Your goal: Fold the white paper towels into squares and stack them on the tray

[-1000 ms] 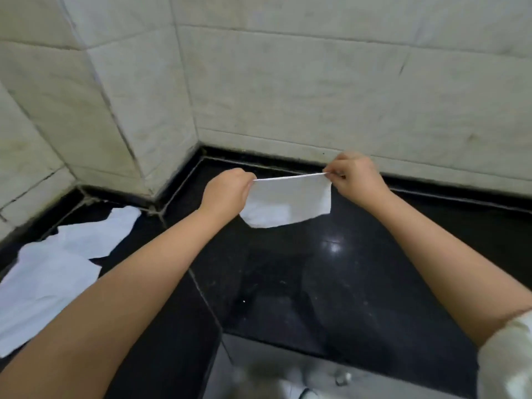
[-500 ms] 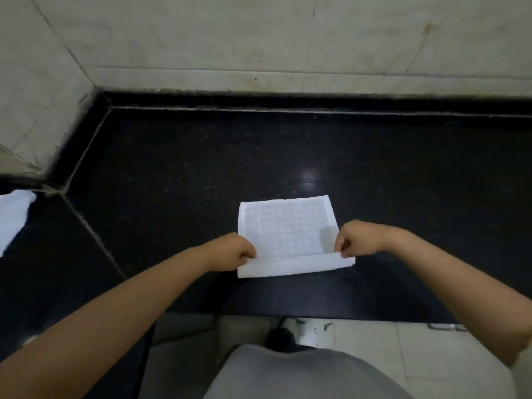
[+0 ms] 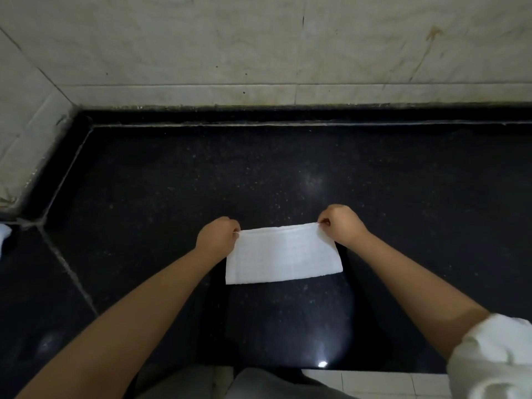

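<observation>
paper towels, folded: 1 (image 3: 283, 254), white, pinched at both far corners
loose white paper: 1 scrap (image 3: 4, 232), cut off by left frame edge, can't tell what it is
hands: 2, left hand (image 3: 218, 234) and right hand (image 3: 342, 224)
sleeves: 1, white sleeve (image 3: 495, 358) on right arm
counter: 1, black counter (image 3: 259, 174)
wall: 1 pale tiled wall (image 3: 230, 47)
</observation>
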Motion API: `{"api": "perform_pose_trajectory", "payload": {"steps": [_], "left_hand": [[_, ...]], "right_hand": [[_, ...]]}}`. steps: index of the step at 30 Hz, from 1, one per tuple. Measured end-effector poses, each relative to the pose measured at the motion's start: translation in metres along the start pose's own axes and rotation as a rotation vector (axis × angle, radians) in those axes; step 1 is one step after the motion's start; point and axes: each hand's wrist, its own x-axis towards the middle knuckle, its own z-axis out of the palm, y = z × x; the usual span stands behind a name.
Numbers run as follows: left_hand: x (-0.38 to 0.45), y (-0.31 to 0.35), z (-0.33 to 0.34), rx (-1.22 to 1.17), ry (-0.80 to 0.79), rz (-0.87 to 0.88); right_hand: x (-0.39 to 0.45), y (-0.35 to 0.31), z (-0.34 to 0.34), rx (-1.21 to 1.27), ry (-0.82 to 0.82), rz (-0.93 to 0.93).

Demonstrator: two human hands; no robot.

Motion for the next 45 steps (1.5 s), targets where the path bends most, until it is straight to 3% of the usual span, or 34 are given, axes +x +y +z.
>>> {"api": "perform_pose_trajectory", "payload": {"steps": [12, 14, 17, 21, 23, 26, 28, 33, 38, 40, 42, 45], "left_hand": [[-0.006, -0.01, 0.016, -0.009, 0.061, 0.003], [-0.008, -0.013, 0.015, -0.007, 0.096, 0.039], [-0.011, -0.009, 0.011, 0.029, 0.024, 0.092], [-0.012, -0.006, 0.006, 0.074, -0.015, 0.128], [-0.012, -0.006, 0.005, 0.175, -0.031, 0.178], [-0.004, -0.016, 0.01, 0.246, 0.112, 0.275], [-0.01, -0.015, -0.002, 0.222, 0.147, 0.279], [-0.015, -0.01, -0.036, 0.118, 0.211, 0.182], [-0.015, -0.005, -0.071, 0.078, 0.62, 0.4], [-0.02, -0.005, -0.06, 0.101, 0.697, 0.445], [-0.026, -0.006, -0.033, 0.13, 0.664, 0.509], [-0.041, -0.009, 0.022, 0.18, 0.429, 0.565]], "right_hand": [[0.003, 0.005, 0.019, -0.114, 0.094, -0.047], [0.002, 0.005, 0.022, -0.162, 0.079, -0.12], [0.006, 0.009, 0.019, -0.318, 0.144, -0.267], [0.007, 0.004, 0.011, -0.516, -0.058, -0.264], [0.004, 0.0, 0.01, -0.572, -0.065, -0.292], [0.001, 0.002, 0.015, -0.627, 0.071, -0.389], [0.0, 0.002, 0.013, -0.619, 0.053, -0.35], [-0.006, -0.001, -0.017, -0.492, 0.276, -0.422], [-0.021, -0.007, -0.065, -0.263, 0.568, -0.454], [-0.03, -0.001, -0.058, -0.216, 0.64, -0.45], [-0.04, 0.011, -0.033, -0.217, 0.608, -0.44], [-0.064, 0.032, 0.023, -0.235, 0.46, -0.356]]}}
